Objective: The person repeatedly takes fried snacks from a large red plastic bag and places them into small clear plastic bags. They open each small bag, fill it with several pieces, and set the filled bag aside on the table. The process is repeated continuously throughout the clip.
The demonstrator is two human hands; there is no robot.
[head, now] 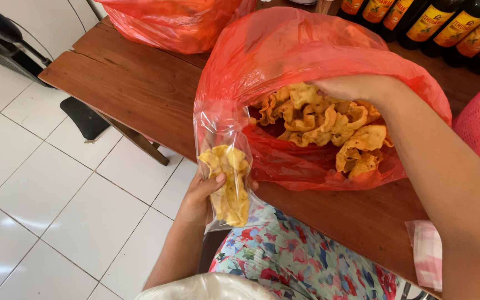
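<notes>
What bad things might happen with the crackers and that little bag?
The small clear bag, gripped only by the left hand, hangs past the table edge; a slip might drop crackers onto the floor. The right hand reaches into the big red bag, and brittle fried crackers may crumble if squeezed. Pieces could miss the narrow opening.

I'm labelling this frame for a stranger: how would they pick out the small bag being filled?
Start at the brown wooden table and its big red plastic bag of yellow crackers. Just off the table's near edge, the left hand holds a small clear bag: narrow, see-through, partly filled, unlike the red bags.
</notes>
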